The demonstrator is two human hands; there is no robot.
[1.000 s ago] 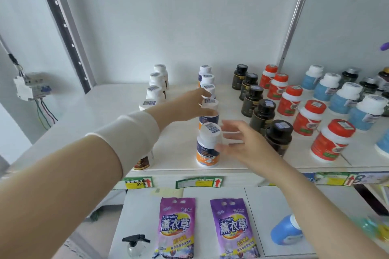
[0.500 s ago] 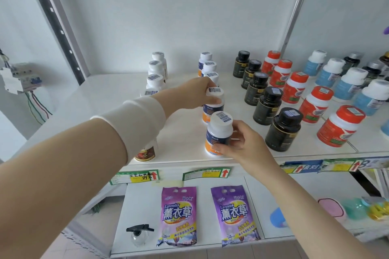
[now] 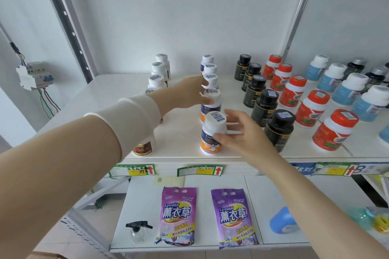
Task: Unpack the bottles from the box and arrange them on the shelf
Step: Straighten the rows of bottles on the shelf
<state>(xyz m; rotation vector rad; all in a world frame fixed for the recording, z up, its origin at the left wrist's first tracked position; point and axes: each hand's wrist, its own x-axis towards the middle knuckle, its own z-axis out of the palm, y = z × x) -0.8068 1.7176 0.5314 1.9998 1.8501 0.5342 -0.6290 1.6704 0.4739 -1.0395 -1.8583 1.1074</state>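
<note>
The left purple bag point(image 3: 177, 215) and the right purple bag point(image 3: 233, 216), lower middle of the frame, both read "Lavender" and "薰衣草". On the shelf point(image 3: 181, 132) edge, the left price tag point(image 3: 132, 170) reads "89元". A tag at right point(image 3: 357, 169) shows a large "8".

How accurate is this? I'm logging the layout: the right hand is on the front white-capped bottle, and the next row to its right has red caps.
One error: in the head view, the next row right of the front white-capped bottle holds black-capped bottles, not red. The right hand does touch it.
</note>
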